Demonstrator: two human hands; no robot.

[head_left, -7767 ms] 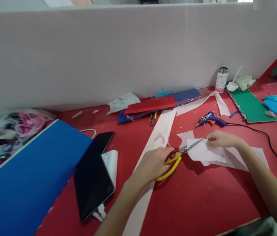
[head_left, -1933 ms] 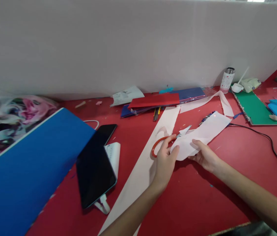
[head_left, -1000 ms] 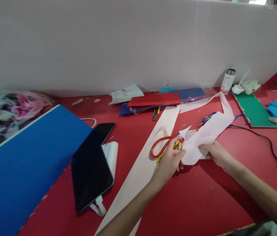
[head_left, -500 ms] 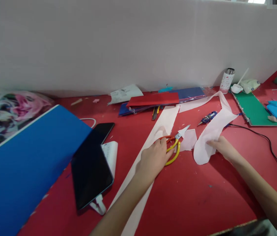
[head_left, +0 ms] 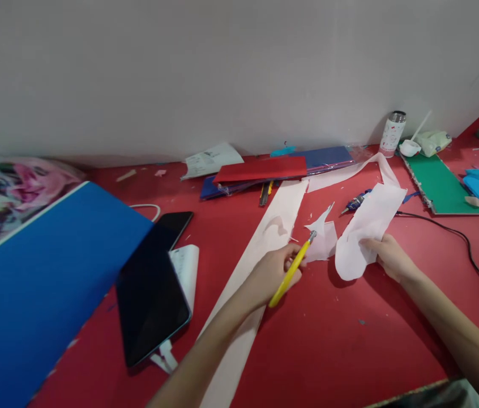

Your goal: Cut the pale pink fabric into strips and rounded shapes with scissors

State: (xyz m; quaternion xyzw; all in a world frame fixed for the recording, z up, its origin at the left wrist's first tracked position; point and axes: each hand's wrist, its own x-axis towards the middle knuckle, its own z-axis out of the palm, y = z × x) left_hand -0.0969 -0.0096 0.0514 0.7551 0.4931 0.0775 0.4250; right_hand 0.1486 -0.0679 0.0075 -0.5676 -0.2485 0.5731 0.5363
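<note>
My left hand [head_left: 279,271] is closed on yellow-handled scissors [head_left: 291,276], which are turned edge-on, blades pointing away. A small pointed paper scrap [head_left: 321,220] lies at the blades and hides most of them. Beyond it is a squarish pale pink paper piece [head_left: 323,243] on the table. My right hand [head_left: 388,256] pinches a long pale pink paper strip [head_left: 364,232] with a rounded near end, lifted a little off the table. The strip's far part bends back and to the left. Under my left forearm runs a wide, straight pale strip [head_left: 260,243].
At left are a blue board [head_left: 61,272], a black tablet [head_left: 150,306], a phone [head_left: 175,226] and a white power bank [head_left: 186,272]. Folded red sheets [head_left: 260,169] and a cutter [head_left: 265,194] lie at the back. A glue gun [head_left: 355,203], bottle [head_left: 393,133] and green board [head_left: 443,187] stand right.
The scissors have turned from flat to edge-on in my left hand, their handles swinging nearer me. My right hand has shifted slightly right, and the strip's lifted part has tilted.
</note>
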